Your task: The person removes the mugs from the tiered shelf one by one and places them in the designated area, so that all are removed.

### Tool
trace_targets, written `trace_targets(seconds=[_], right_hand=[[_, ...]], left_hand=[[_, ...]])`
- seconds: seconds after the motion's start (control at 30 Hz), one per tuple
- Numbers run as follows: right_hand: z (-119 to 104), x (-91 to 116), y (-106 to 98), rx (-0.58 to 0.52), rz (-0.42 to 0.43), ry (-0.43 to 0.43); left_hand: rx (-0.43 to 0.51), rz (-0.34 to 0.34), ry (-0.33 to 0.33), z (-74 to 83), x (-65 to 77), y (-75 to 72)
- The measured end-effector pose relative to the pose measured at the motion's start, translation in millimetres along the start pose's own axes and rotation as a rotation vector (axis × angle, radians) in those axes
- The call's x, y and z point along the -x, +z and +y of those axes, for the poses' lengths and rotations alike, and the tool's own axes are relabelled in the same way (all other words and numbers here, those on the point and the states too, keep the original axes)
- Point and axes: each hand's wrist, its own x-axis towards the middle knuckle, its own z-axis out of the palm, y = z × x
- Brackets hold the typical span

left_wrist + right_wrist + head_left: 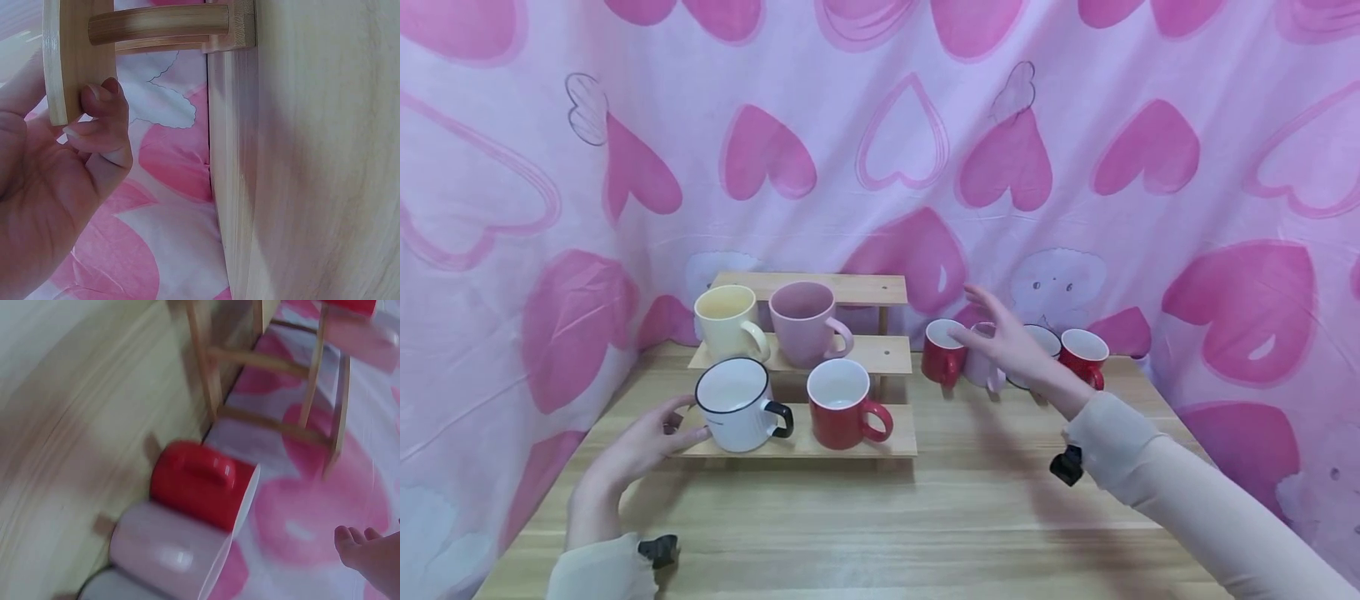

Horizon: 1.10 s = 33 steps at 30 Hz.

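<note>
My left hand [642, 443] holds the left end of the lowest tier of a three-tier wooden shelf [897, 429]; in the left wrist view its fingers [103, 128] curl under the board. Beside that thumb stands a white mug with a black rim and handle [734, 410], and a red mug [837, 421] shares its tier. On the middle tier are a yellow mug [725, 325] and a mauve mug [805, 329]. With fingers spread, my right hand [1011, 346] is in the air, overlapping a table-level row: a red mug [938, 358], a pale lilac mug [977, 368] and others.
Farther along that row are a white mug with a dark rim [1043, 340] and another red mug [1081, 354]. A pink heart-patterned curtain [880, 150] hangs behind the wooden table [865, 525] and along both sides. The shelf's top tier [850, 288] bears nothing.
</note>
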Motion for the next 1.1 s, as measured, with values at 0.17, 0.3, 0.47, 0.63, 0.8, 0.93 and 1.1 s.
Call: trace_targets(seconds=[0.17,0.3,0.47,0.63,0.8,0.93,1.1], right_hand=[[-9,-11,31,-0.033,-0.038,-0.014],[-14,-20,55,-0.045,-0.032,-0.016],[-19,-30,79,-0.042,-0.04,-0.021],[-26,-43,100,-0.119,-0.051,-0.043],[-33,-56,118,-0.167,-0.06,-0.033],[-38,-67,128,-0.223,-0.085,-0.005],[-47,-75,139,-0.34,-0.134,0.02]], left_hand=[[-0.007,-0.006,-0.012,3.2,1.4,-1.8],[-0.014,-0.007,-0.005,5.0,1.7,-2.8],[-0.017,-0.009,-0.01,4.6,0.5,-1.8],[-0.027,-0.019,-0.025,4.2,0.4,-2.0],[-0.036,-0.016,-0.02,4.0,-0.1,-1.8],[-0.025,-0.013,-0.024,4.0,0.5,-2.4],[-0.027,-0.029,-0.03,2.6,-0.5,-3.7]])
